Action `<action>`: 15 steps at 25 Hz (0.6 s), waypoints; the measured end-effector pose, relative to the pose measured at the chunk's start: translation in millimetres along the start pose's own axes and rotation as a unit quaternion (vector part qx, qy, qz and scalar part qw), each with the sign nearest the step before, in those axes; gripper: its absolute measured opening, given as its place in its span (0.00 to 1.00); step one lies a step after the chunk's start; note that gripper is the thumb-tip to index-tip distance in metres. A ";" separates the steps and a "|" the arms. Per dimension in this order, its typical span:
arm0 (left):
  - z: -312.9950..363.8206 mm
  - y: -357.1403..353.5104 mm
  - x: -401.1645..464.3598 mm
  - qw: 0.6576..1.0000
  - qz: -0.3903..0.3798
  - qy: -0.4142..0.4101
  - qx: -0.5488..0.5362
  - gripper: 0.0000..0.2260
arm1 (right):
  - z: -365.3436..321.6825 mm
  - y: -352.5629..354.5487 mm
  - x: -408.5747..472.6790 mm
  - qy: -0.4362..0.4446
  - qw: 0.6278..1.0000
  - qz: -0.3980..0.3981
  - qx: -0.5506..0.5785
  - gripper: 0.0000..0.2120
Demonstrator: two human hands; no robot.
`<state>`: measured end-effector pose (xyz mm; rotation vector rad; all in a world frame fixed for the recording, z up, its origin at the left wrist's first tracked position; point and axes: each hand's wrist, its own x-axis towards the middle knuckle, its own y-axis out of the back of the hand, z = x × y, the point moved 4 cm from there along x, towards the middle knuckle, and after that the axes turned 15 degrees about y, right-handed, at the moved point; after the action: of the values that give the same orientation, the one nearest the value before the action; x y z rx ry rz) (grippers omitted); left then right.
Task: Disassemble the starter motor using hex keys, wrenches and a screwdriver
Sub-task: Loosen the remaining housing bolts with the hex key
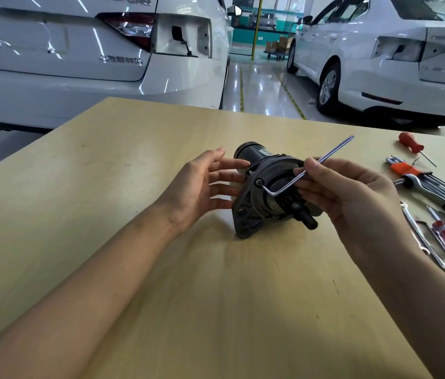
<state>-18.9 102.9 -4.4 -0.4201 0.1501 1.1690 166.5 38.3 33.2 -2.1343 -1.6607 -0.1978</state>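
With the starter motor (267, 187) lying mid-table and steadied by the straight fingers of the left hand (199, 187), the hex key (308, 168) pinched by the right hand (347, 192) should be kept fully seated in the flange bolt (258, 182) while being turned.

Starter motor (267, 187) on the table (134, 160) between both hands; tools (434, 198) lie right; 2 cars (79, 64) behind.

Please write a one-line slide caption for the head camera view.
Right hand sets a hex key into a starter motor bolt; open left hand steadies the housing.
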 end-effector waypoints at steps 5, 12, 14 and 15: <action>-0.4 -1.1 -1.2 1.000 -0.004 0.008 -0.012 0.20 | 3.2 -0.7 1.1 -0.008 1.000 -0.003 0.013 0.03; -1.2 -0.5 0.2 1.000 -0.004 0.011 -0.010 0.20 | 4.8 -2.1 0.2 -0.012 0.999 0.009 0.038 0.08; -1.7 0.0 0.9 1.000 -0.006 0.011 -0.008 0.20 | 4.0 -3.2 0.3 -0.007 0.999 0.016 0.036 0.09; -2.0 0.6 1.3 1.000 -0.007 0.011 -0.007 0.20 | 2.5 -3.9 0.4 0.001 0.999 0.018 0.026 0.09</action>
<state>-18.7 103.5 -6.8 -0.4458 0.1594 1.1529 162.6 40.4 32.0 -2.1221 -1.6081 -0.1435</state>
